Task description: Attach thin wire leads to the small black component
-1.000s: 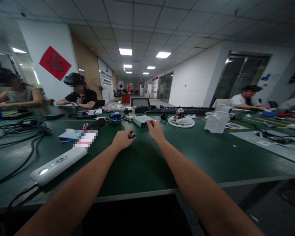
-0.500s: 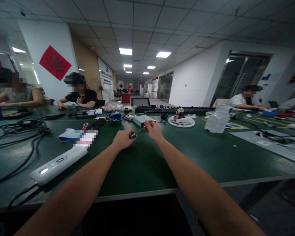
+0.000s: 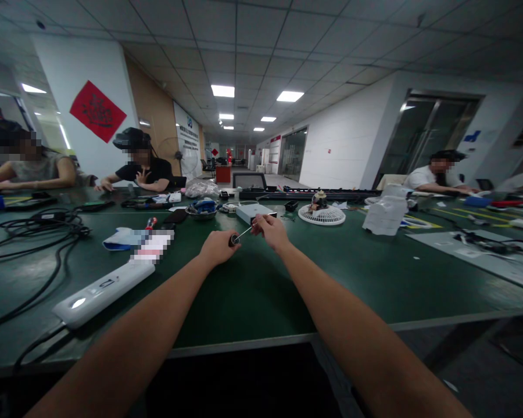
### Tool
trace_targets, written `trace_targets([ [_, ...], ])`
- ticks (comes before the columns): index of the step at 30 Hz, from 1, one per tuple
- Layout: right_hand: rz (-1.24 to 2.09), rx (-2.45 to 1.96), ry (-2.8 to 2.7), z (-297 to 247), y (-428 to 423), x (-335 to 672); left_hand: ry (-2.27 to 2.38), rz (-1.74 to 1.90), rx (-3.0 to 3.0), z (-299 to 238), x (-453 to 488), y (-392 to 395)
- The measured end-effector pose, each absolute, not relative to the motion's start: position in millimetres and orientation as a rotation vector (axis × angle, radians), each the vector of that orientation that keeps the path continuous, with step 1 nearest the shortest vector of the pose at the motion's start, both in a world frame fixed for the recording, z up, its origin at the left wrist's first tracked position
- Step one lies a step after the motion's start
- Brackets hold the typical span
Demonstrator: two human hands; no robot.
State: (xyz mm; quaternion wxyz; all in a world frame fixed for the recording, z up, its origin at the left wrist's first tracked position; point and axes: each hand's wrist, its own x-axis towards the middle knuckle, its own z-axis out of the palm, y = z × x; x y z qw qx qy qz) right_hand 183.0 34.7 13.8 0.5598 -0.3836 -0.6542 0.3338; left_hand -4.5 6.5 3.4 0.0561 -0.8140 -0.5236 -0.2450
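Observation:
My left hand (image 3: 217, 247) is closed around a small dark round part (image 3: 233, 239) held just above the green table (image 3: 253, 290). My right hand (image 3: 271, 230) pinches a thin metal rod-like tool (image 3: 246, 231), and the tool's tip touches the dark part. Both arms reach forward over the middle of the table. A small white box (image 3: 251, 212) lies just beyond my hands.
A white power strip (image 3: 102, 291) and black cables (image 3: 30, 232) lie at left. A white fan grille (image 3: 321, 215), a metal bowl (image 3: 201, 212), a red-handled tool (image 3: 150, 222) and white bags (image 3: 386, 213) sit farther back. Other people sit at the far left and far right.
My right hand came back from the white box with the thin tool and brought its tip to the dark part in my left hand.

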Motion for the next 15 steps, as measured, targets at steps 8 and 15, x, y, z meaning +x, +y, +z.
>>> trace_targets([
  [8,0.708,-0.888,-1.594,17.0,29.0,181.1,-1.678,-0.68,-2.459,3.3,-5.6,4.9],
  [15,0.702,-0.907,-1.546,18.5,27.2,181.4,-1.781,-0.623,-2.388,0.3,-7.8,8.5],
])
